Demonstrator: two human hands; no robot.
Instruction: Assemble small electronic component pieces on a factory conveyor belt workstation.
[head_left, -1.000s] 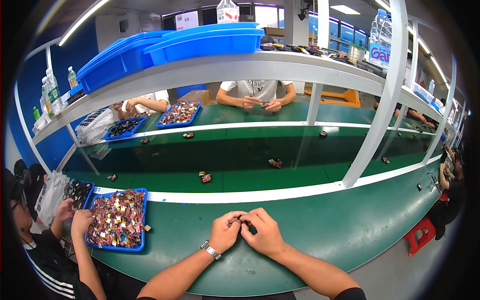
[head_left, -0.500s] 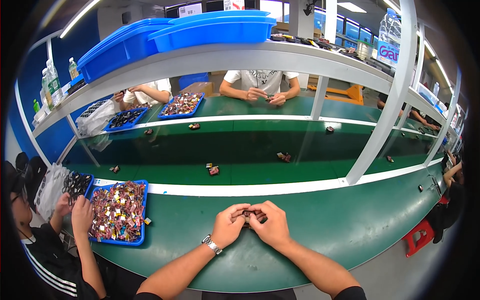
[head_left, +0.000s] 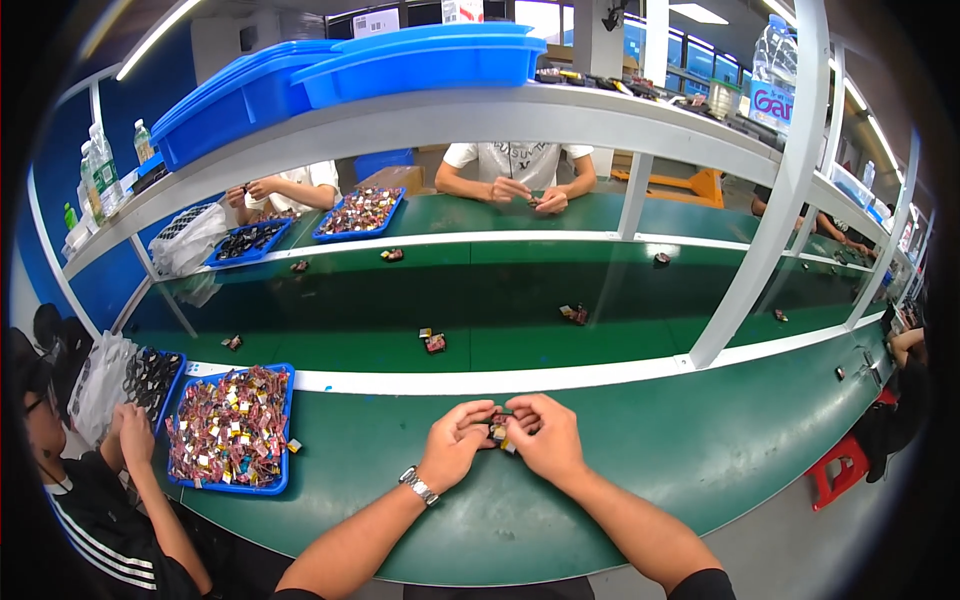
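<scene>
Just above the green work table [head_left: 620,450], both my hands are closed around one small electronic part [head_left: 499,432], dark red and black with a yellow and white piece at its lower side. My left hand [head_left: 456,440], with a metal watch at its wrist, grips it from the left. From the right, the fingers and thumb of my right hand [head_left: 543,436] pinch it. Fingers cover much of its outline, so its full shape is hidden.
Left of my hands stands a blue tray [head_left: 290,425] heaped with similar small parts; a co-worker's hands [head_left: 130,432] are beside it. Beyond a white rail lies a green conveyor belt [head_left: 500,290] carrying scattered parts. A shelf [head_left: 440,115] with blue bins [head_left: 420,70] spans overhead. People sit opposite.
My fingers have shifted on the part, and its yellow and white piece now shows between my hands. Parts on the belt have moved slightly right. The co-worker's hands at left have come together.
</scene>
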